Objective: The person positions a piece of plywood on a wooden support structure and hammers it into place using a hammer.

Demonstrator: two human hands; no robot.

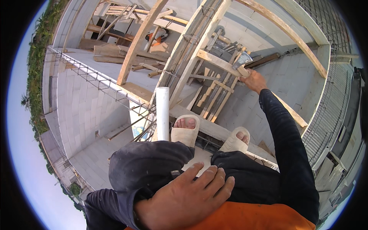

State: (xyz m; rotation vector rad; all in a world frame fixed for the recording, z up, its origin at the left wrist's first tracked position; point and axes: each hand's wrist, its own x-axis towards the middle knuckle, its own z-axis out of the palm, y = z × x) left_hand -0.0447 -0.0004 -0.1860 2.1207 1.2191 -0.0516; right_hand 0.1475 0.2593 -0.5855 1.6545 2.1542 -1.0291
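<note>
My right hand (254, 81) reaches out ahead at the end of a dark sleeve. Its fingers are closed around the short wooden handle of what looks like a hatchet (243, 60), with a flared grey metal head. That head sits right by a wooden crosspiece (218, 63) of the timber frame; whether they touch, I cannot tell. Close to me, my left hand (191, 193) lies over my lap with its fingers spread and nothing in it. My feet, in beige slide sandals (185, 132), rest on the wall-top formwork (214, 129).
A white pipe (162, 115) stands beside my left foot. Steel rebar (103, 86) runs along the wall top at left. Below are a bamboo and timber ladder-like rack (220, 96), loose planks (115, 51) and pale block walls (86, 99). An upright timber (140, 42) rises ahead.
</note>
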